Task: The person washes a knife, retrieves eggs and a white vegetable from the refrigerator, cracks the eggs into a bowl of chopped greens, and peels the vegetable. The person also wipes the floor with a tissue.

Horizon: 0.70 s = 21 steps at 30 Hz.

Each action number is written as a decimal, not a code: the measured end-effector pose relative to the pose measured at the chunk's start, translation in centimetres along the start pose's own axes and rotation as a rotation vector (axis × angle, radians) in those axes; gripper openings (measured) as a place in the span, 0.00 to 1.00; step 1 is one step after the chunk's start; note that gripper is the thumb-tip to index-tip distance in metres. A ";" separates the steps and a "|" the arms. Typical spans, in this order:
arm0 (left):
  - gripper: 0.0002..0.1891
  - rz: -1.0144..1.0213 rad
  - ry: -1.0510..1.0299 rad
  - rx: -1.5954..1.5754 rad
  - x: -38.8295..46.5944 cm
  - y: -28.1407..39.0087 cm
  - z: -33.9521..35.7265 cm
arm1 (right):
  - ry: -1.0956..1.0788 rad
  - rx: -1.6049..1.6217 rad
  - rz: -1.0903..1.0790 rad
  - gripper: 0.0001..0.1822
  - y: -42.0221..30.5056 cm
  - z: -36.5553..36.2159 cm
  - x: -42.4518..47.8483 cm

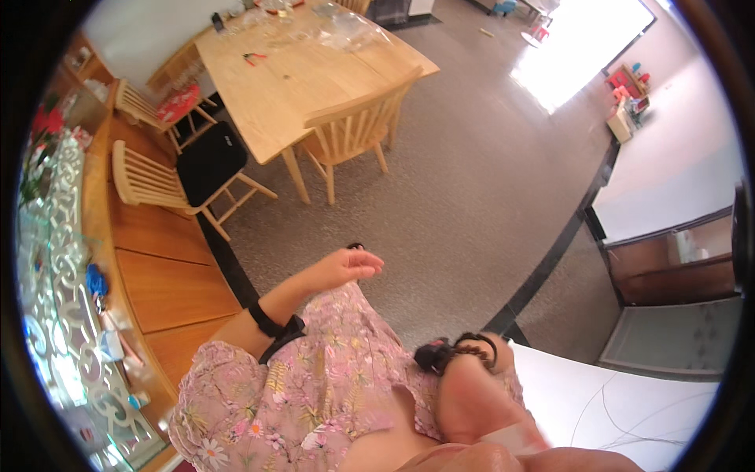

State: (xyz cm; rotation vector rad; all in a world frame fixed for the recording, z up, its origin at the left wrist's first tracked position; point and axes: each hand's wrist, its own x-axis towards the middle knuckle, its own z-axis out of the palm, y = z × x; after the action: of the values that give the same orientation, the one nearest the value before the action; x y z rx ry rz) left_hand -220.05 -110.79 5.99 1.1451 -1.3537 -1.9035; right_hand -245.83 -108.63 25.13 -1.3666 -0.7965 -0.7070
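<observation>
My left hand (355, 265) hangs in front of the floral dress (330, 354). Its fingers are loosely bent with nothing between them, and a black band (265, 321) circles that forearm. Close below the camera, my right arm is folded up, and my right hand (492, 407) is raised near my chin, blurred. Its fingers are partly hidden, so I cannot tell whether it holds anything. A brown beaded bracelet (475, 352) and dark bands sit on the right arm. Part of a dark shoe (355, 245) shows beyond my left hand.
Ahead stands a wooden table (330, 76) bearing red-handled pliers (253, 58) and clear plastic bags (354, 32). Wooden chairs surround it, one with a black seat (211, 162). A wooden cabinet (165, 277) with small items lines the left. Speckled floor (472, 165) stretches right towards a bright doorway (578, 47).
</observation>
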 end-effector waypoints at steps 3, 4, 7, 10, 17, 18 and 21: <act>0.16 0.042 -0.053 0.060 5.4 3.3 -2.9 | -0.019 0.007 0.038 0.14 0.8 -5.4 1.7; 0.16 0.072 -0.051 0.085 6.9 4.5 -3.7 | -0.024 0.009 0.042 0.14 0.8 -7.5 2.3; 0.16 0.080 -0.045 0.046 11.2 6.9 -6.9 | -0.016 0.016 0.068 0.14 1.1 -13.7 3.6; 0.15 0.023 0.002 0.012 15.6 7.6 -10.5 | 0.007 0.018 0.110 0.14 0.7 -19.6 4.7; 0.15 0.023 -0.120 0.148 29.3 13.5 -10.9 | 0.100 -0.051 0.146 0.13 -4.6 -30.8 1.7; 0.16 0.075 -0.101 0.248 31.0 14.5 -10.9 | 0.083 -0.024 0.141 0.13 -5.6 -32.6 1.0; 0.16 0.154 -0.162 0.493 37.6 17.9 -9.8 | 0.098 -0.030 0.121 0.13 -9.4 -37.8 -2.6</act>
State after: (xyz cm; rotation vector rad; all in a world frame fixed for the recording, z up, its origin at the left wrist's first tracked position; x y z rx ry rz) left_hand -231.16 -152.01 8.96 1.0793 -2.0161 -1.6245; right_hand -252.02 -147.13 27.07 -1.3840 -0.6224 -0.6883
